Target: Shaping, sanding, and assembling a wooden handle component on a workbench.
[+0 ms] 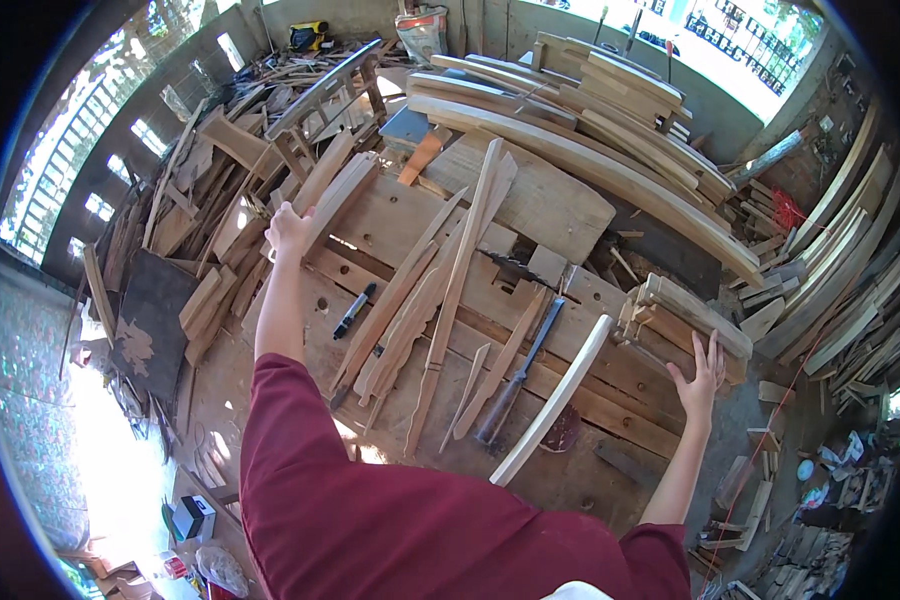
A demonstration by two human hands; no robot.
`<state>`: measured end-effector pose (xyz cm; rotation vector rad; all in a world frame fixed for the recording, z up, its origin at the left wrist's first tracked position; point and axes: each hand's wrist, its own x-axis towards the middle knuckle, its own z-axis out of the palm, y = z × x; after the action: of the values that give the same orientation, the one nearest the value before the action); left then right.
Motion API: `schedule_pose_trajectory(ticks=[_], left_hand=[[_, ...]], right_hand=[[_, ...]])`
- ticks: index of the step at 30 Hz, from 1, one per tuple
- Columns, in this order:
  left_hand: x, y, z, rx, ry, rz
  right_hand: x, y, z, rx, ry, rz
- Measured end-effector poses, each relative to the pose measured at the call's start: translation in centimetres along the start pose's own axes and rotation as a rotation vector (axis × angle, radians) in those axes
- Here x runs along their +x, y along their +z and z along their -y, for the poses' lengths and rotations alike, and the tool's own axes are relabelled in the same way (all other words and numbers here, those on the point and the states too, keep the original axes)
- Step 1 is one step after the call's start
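My left hand (292, 230) has its fingers closed on the near end of a light wooden piece (338, 200) at the bench's upper left. At the bench's right end, my right hand (702, 372) is spread, its fingertips against a stack of short wooden blocks (690, 312). Between my hands lie long shaped strips (465, 260), a black pen-like marker (355, 310), a long blue metal clamp or tool (520, 375) and a pale curved strip (555, 400), all on the wooden workbench (620, 490).
Long curved boards (570, 150) are stacked across the back. A scrap wood pile (200, 270) crowds the left, with a dark panel (148, 330) leaning there. More curved lumber (830, 260) lines the right, above a thin red cord (785, 395). A bright opening (120, 450) is at lower left.
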<state>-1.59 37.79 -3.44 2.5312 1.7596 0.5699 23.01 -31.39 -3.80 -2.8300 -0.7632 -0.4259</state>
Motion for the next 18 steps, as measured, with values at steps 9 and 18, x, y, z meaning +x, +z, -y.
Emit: schedule_pose_trajectory(ticks=[9, 18], left_hand=[[1.7, 3.7, 0.7, -0.064, -0.001, 0.203], [2.2, 3.6, -0.1, 0.091, -0.029, 0.337]], right_hand=[[3.0, 0.5, -2.2, 0.124, -0.05, -0.21], [7.9, 0.6, -5.4, 0.12, -0.185, -0.026]])
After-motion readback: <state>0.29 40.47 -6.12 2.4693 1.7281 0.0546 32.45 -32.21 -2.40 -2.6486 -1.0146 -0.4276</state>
